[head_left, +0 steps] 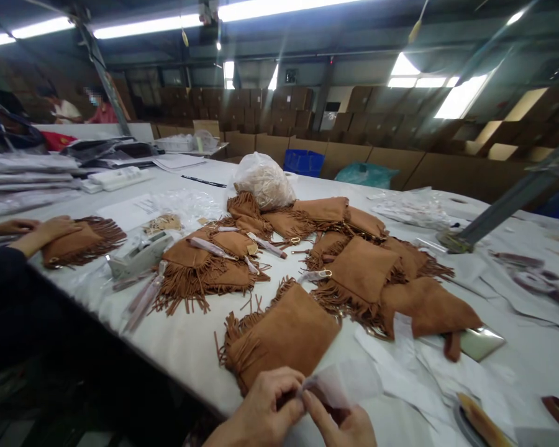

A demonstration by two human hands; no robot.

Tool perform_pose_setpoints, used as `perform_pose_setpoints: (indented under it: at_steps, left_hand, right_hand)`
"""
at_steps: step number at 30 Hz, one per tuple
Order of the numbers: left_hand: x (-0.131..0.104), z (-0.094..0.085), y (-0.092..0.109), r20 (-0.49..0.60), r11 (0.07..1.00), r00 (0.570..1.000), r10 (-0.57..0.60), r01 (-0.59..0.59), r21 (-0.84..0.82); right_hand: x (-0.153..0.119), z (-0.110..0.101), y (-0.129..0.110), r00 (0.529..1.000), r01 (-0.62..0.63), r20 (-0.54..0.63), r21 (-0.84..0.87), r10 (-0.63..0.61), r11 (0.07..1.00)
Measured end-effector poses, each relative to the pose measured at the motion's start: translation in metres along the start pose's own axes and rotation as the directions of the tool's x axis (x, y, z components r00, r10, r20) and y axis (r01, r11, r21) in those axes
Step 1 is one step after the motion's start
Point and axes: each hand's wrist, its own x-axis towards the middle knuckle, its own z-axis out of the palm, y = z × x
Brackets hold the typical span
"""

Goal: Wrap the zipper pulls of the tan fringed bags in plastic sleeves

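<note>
At the near table edge, my left hand (265, 403) and my right hand (338, 425) are close together, fingers pinched on a translucent white wrapping sheet (354, 382). Whether something lies inside the sheet is hard to make out. Just beyond my fingers lies a brown suede fringed bag (293, 329), flat, its fringe pointing left. More of these bags (361, 267) are heaped to the right, with a gold clasp on a wrapped strap (317, 275) beside them. Another pile of fringed bags (205, 261) lies to the left, with wrapped straps (209, 247) on top.
A co-worker's hands (46, 233) rest on a fringed bag at the left. Near them stands a tape dispenser (142, 254). A stuffed clear plastic bag (263, 183) sits behind the piles. A metal post (517, 195) rises at right; white strips (400, 366) and a tape roll (470, 422) lie nearby.
</note>
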Motion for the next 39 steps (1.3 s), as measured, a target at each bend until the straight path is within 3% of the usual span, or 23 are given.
perform_pose_setpoints:
  at_steps: [4,7,12,15,22,28,30,32,33,35,37,39]
  left_hand:
    - [-0.032,-0.016,-0.021,0.061,0.967,0.987,-0.152,0.135,0.218]
    - [-0.048,-0.011,-0.039,0.079,0.956,0.976,-0.205,0.183,0.228]
    - [-0.041,0.005,-0.045,0.009,0.979,0.994,-0.107,0.104,0.175]
    - [-0.033,0.005,-0.040,0.040,0.985,0.999,-0.023,0.015,0.172]
    - [-0.032,0.008,-0.035,-0.003,0.984,0.999,0.049,-0.047,0.170]
    - [-0.034,0.006,-0.028,-0.061,0.987,0.993,0.103,-0.094,0.129]
    - [-0.040,0.006,-0.037,-0.071,0.998,0.997,0.036,-0.033,0.053]
    - [-0.051,0.008,-0.051,-0.121,0.983,0.982,-0.148,0.133,-0.127]
    - [-0.057,0.008,-0.058,-0.147,0.942,0.950,-0.275,0.236,-0.238]
    - [-0.072,0.006,-0.067,-0.107,0.775,0.842,-0.528,0.427,-0.467]
    - [-0.085,0.002,-0.070,0.098,0.536,0.745,-0.659,0.558,-0.633]
    - [-0.096,-0.003,-0.070,0.329,0.341,0.695,-0.639,0.640,-0.689]
  right_hand:
    - [-0.002,-0.001,-0.004,0.999,-0.033,-0.043,0.001,0.033,0.999]
    - [-0.006,-0.001,-0.008,0.998,0.010,-0.066,0.001,-0.010,1.000]
    - [-0.018,0.006,-0.003,0.971,0.189,-0.142,-0.037,-0.192,0.981]
    - [-0.022,0.013,0.013,0.955,0.276,-0.074,-0.133,-0.287,0.952]
    - [-0.031,0.027,0.040,0.953,0.270,-0.090,-0.194,-0.291,0.943]
    - [-0.030,0.036,0.055,0.867,0.442,-0.119,-0.265,-0.484,0.857]
    - [-0.028,0.040,0.068,0.871,0.452,-0.058,-0.290,-0.487,0.844]
    - [-0.026,0.042,0.081,0.861,0.477,0.000,-0.348,-0.509,0.807]
    - [-0.027,0.043,0.087,0.842,0.503,0.018,-0.387,-0.539,0.773]
    - [-0.029,0.047,0.095,0.778,0.573,0.041,-0.454,-0.627,0.682]
    - [-0.033,0.053,0.097,0.705,0.645,0.087,-0.492,-0.704,0.585]
    - [-0.038,0.060,0.096,0.647,0.716,0.182,-0.481,-0.741,0.506]
